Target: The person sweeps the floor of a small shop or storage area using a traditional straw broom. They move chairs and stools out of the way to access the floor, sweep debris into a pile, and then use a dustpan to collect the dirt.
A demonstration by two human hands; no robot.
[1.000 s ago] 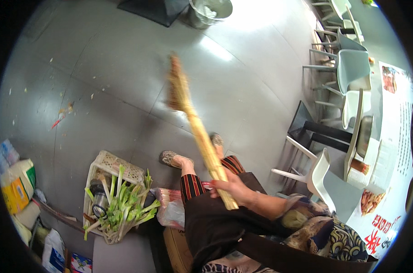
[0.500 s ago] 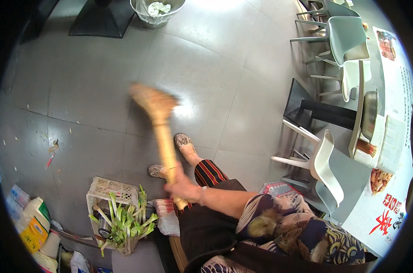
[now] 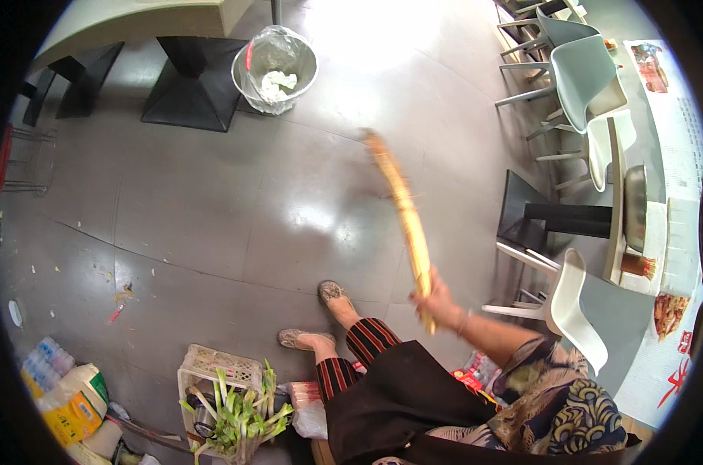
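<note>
A: What lies nearest the person?
B: A white slotted plastic crate, heaped with green leafy stalks. Right of the crate, the bare right hand has its fingers wrapped around the handle end of a long straw-coloured broom with a brownish tip. The left hand is out of view, so the state of its fingers cannot be told.
A: Which step is this?
B: Probably a sweeping stroke; the broom slants away, its tip far beyond the crate and to its right. Whether it touches the grey tiled floor cannot be told.
A: What would the next move call for?
B: A firm grasp and the tip kept low, most likely. Reaching the small scraps, left of the crate and beyond it, would mean swinging clear of the stalks.
A: And farthest out?
B: A round bin with a clear plastic liner, well beyond the crate.
</note>
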